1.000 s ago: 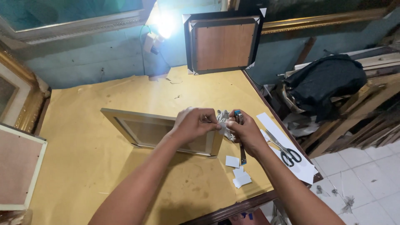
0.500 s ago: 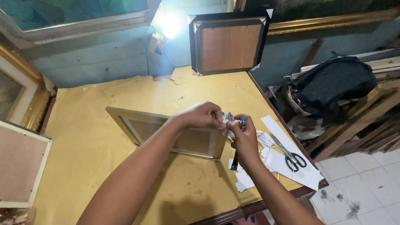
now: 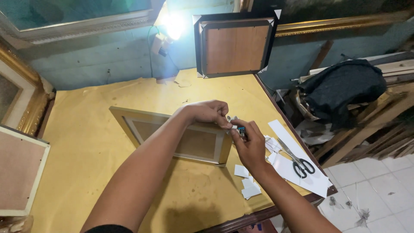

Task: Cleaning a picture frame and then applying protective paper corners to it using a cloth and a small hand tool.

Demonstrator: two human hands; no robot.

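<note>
Gold-edged picture frame (image 3: 172, 140) lies flat on yellow table (image 3: 86, 129), brown back showing.

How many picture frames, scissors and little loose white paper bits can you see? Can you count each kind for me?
Picture frames: 5, namely the gold frame on the table under the left hand and right hand, the dark frame, two frames at the left, one big frame on top
Scissors: 1
Little paper bits: about 4
Total: about 10

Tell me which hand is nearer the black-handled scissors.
Right. The right hand is just left of the scissors; the left hand is farther up-left, over the frame.
</note>
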